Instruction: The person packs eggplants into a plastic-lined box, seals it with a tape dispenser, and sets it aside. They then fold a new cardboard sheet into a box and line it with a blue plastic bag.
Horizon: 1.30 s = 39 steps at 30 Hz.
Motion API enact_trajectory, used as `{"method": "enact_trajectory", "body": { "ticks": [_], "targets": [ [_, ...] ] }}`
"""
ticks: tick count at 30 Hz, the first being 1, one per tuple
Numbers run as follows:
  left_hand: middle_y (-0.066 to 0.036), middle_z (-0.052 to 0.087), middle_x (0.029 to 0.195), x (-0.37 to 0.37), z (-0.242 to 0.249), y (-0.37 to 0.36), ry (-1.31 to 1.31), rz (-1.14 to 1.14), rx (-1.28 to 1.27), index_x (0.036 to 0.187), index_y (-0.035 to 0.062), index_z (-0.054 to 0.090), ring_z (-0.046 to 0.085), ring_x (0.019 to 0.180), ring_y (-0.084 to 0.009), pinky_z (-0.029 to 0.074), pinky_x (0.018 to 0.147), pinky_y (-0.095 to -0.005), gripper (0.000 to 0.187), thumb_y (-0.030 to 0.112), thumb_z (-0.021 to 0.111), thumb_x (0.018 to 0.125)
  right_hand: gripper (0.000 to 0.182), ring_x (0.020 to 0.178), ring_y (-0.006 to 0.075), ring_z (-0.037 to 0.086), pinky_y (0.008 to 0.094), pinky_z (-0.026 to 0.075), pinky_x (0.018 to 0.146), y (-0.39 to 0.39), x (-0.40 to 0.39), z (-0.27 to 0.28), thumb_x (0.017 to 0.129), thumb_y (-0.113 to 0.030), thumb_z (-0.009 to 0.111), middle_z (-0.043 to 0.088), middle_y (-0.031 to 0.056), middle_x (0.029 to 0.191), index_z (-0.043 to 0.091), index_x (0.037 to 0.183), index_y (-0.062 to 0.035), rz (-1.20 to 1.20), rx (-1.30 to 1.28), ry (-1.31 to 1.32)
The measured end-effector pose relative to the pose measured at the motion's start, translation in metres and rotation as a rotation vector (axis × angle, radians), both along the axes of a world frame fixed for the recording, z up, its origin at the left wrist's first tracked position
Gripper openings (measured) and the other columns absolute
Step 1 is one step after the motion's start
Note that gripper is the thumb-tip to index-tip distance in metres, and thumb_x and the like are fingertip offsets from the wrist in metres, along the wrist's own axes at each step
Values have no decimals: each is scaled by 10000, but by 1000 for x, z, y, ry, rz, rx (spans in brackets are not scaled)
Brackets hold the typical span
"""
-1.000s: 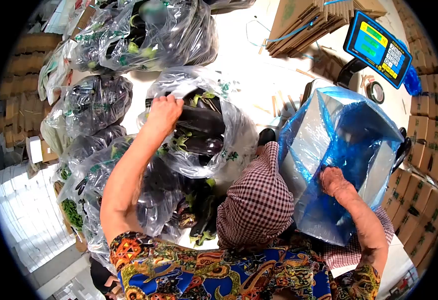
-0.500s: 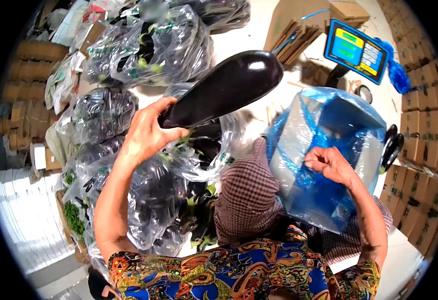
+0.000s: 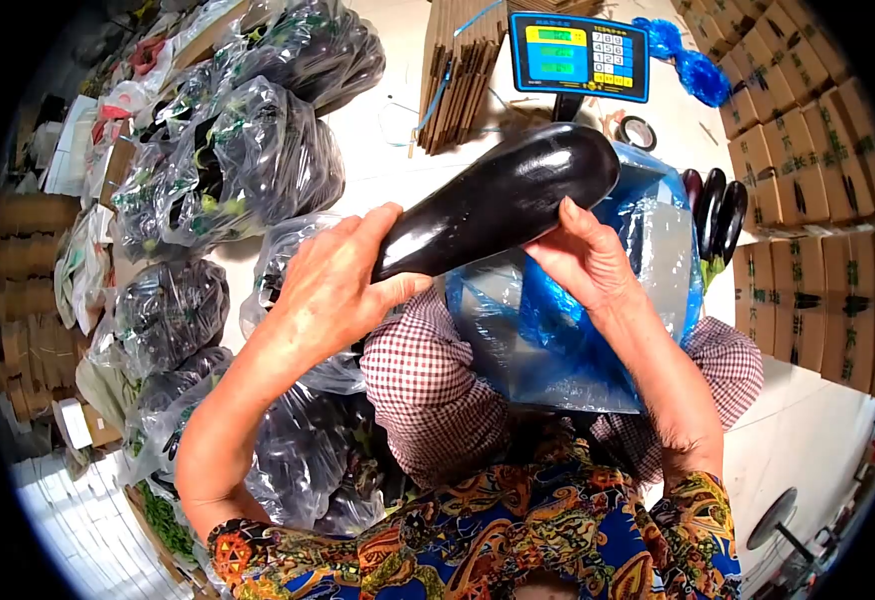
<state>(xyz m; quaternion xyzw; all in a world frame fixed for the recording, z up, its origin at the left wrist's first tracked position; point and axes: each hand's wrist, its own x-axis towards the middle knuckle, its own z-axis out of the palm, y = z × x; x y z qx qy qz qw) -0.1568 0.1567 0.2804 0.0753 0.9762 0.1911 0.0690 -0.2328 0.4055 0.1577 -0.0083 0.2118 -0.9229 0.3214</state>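
Observation:
A large dark eggplant (image 3: 508,195) is held up at a slant in front of me, its thick end up and to the right. My left hand (image 3: 343,275) is wrapped round the narrow end. At the thick end, my right hand (image 3: 593,260) has its thumb against the near side and its fingers underneath. Below the eggplant stands an open box lined with blue plastic (image 3: 578,385), partly hidden by the eggplant and my right forearm. The stem end is covered by my left hand.
Clear plastic bags of eggplants (image 3: 228,160) lie along the left. A scale display (image 3: 580,55) stands at the back, beside flattened cardboard (image 3: 463,85) and a roll of black tape (image 3: 638,132). Several loose eggplants (image 3: 718,220) lie right of the box, near stacked cartons (image 3: 808,310).
My right hand has risen from over the lined box to the eggplant's thick end and now grips it. The eggplant stays in my left hand. The view has shifted to the right.

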Motion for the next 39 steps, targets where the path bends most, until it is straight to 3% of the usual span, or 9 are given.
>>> {"method": "enact_trajectory", "body": {
  "ticks": [7,12,15,23,29,33,34,37,39],
  "targets": [
    [-280,642,987,-34,2,34,-443,-35,-23,1211,-24,554,622,934,-436,472,799,-465,530,425,604,933,604,1266,242,500,447,349,1128,25,9,-5,839,-192,764,560,100,1324,481,1353,-49,-43,131,14],
    [-110,683,871,-44,-20,29,-1005,3,772,1185,-24,587,658,816,-177,533,715,-316,676,597,521,926,666,1172,202,540,380,412,1043,34,2,-3,852,-159,736,558,80,1293,402,1413,-27,-88,95,115],
    [-242,694,864,-38,-29,37,-1167,22,1074,1184,-65,572,692,652,-265,583,566,-350,785,646,603,852,664,1269,254,496,424,368,1118,37,0,-4,862,-169,738,530,104,1350,397,1412,-20,-66,-33,94],
    [-245,681,1001,-16,-57,45,-1243,47,1301,1302,-83,481,710,831,-312,587,711,-378,859,650,575,864,589,1162,187,574,349,476,985,54,5,11,899,-166,705,574,68,1275,409,1394,-48,-98,105,172],
    [-182,568,1257,-20,-21,84,-817,23,1223,1499,-6,273,621,1069,-235,531,893,-358,989,623,633,827,599,1172,173,553,338,447,1012,57,10,25,896,-169,710,566,70,1270,396,1388,-33,-158,129,229],
    [-124,543,1317,-24,-10,99,-533,-26,982,1531,38,247,591,1081,-209,470,959,-354,835,318,682,875,601,1180,173,543,336,427,1036,58,7,30,897,-168,709,560,69,1272,391,1388,-30,-142,56,243],
    [-122,575,1286,-22,-14,97,-410,-104,771,1538,77,259,596,1079,-189,473,950,-351,800,196,687,873,579,1186,179,542,338,417,1049,61,7,27,904,-174,700,562,70,1269,406,1381,-26,-131,30,242],
    [-191,654,1059,-13,-28,107,51,-266,326,1527,112,301,674,917,-305,532,793,-396,849,257,763,829,546,1188,183,544,341,418,1050,64,8,32,903,-184,701,573,74,1259,444,1357,-22,-150,49,242],
    [-191,644,988,-12,-35,109,72,-246,336,1509,106,332,661,835,-359,531,715,-423,863,289,786,799,516,1181,194,554,349,423,1046,68,9,32,882,-165,712,594,74,1232,489,1324,-19,-159,59,214]
  ]
}}
